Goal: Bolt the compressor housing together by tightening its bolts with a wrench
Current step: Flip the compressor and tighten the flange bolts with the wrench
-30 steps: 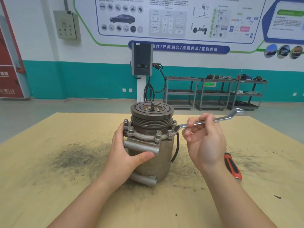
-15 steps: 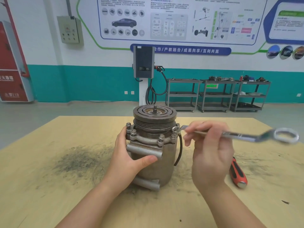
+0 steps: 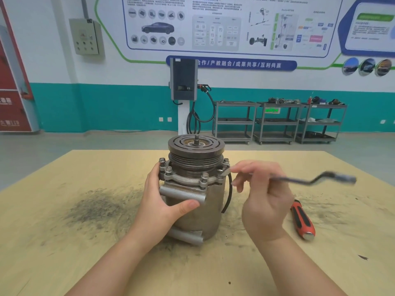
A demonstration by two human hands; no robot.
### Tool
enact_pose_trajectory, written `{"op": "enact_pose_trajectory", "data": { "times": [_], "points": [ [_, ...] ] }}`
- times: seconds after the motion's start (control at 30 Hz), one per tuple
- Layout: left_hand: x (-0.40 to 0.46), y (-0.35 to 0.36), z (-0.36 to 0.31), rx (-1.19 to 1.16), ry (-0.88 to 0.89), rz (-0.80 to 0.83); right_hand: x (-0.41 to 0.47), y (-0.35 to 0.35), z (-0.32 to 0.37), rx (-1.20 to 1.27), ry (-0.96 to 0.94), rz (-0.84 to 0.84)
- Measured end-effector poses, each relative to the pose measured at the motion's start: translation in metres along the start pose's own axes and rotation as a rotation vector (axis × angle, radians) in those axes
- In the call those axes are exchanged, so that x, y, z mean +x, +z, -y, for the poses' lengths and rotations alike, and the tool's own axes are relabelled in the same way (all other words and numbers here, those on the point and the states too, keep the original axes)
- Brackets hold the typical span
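The left hand [image 3: 162, 201] wraps the side of the grey cast-metal compressor housing [image 3: 192, 201], thumb pressed on a stubby steel port tube [image 3: 181, 194], bracing it upright on the scuffed tan wooden table [image 3: 106, 263]. The right hand [image 3: 265, 197] grasps the shank of a slim offset steel ring wrench [image 3: 307, 180], its near end seated at the right-hand flange bolt [image 3: 225, 165]; the far end is blurred. The housing looks heavy and rigid, likely to stay put yet twist under torque, so a low, firm hold on its body suits. The wrench is stiff and smooth; gripping farther out would give more leverage. A red-handled screwdriver [image 3: 302, 221] lies just right.
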State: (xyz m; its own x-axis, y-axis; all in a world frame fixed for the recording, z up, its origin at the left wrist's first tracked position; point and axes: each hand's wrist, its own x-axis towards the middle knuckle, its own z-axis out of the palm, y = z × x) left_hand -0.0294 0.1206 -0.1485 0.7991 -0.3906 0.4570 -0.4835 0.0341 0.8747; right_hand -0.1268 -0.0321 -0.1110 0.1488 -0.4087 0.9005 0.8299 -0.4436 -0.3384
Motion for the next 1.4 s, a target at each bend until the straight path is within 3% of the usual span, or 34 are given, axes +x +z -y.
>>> {"op": "enact_pose_trajectory", "data": {
  "times": [0.1, 0.2, 0.27, 0.33, 0.43, 0.5, 0.6, 0.77, 0.87, 0.97, 1.07, 1.17, 1.27, 1.4],
  "points": [
    [0.0, 0.0, 0.0, -0.011, 0.011, -0.002, -0.01, 0.004, -0.001, -0.176, -0.212, 0.204],
    [0.001, 0.0, 0.001, -0.011, 0.032, -0.003, -0.009, 0.004, 0.0, -0.342, -0.365, 0.289],
    [0.001, 0.0, 0.001, -0.011, 0.032, -0.002, -0.005, 0.002, 0.002, -0.337, -0.365, 0.31],
    [0.001, -0.001, 0.001, -0.004, 0.013, -0.001, -0.001, 0.002, 0.006, -0.169, -0.216, 0.218],
    [0.001, -0.001, -0.001, 0.021, -0.002, 0.003, 0.01, -0.001, 0.011, 0.212, 0.227, -0.121],
    [0.001, -0.001, 0.0, 0.015, -0.005, -0.001, 0.017, -0.004, 0.009, 0.387, 0.523, -0.241],
    [0.001, 0.0, 0.0, 0.012, -0.008, -0.002, 0.022, -0.007, 0.002, 0.544, 0.759, -0.29],
    [0.0, -0.001, -0.001, 0.03, -0.012, 0.002, 0.029, -0.014, -0.006, 0.6, 0.893, -0.251],
    [0.0, -0.001, 0.0, 0.02, -0.022, 0.011, 0.02, -0.01, -0.005, 0.459, 0.655, -0.184],
    [0.001, -0.001, 0.001, 0.028, -0.014, 0.009, -0.001, -0.001, -0.003, 0.131, 0.13, -0.055],
    [0.001, -0.001, 0.003, 0.028, 0.005, -0.003, -0.017, 0.008, -0.003, -0.252, -0.286, 0.23],
    [0.001, 0.0, 0.003, 0.009, 0.014, -0.022, -0.019, 0.015, -0.002, -0.435, -0.392, 0.344],
    [0.001, 0.0, 0.003, 0.016, 0.003, -0.01, -0.013, 0.014, 0.006, -0.214, -0.195, 0.197],
    [0.001, -0.001, 0.004, 0.024, 0.008, -0.006, 0.011, 0.002, 0.013, 0.272, 0.387, -0.213]
  ]
}}
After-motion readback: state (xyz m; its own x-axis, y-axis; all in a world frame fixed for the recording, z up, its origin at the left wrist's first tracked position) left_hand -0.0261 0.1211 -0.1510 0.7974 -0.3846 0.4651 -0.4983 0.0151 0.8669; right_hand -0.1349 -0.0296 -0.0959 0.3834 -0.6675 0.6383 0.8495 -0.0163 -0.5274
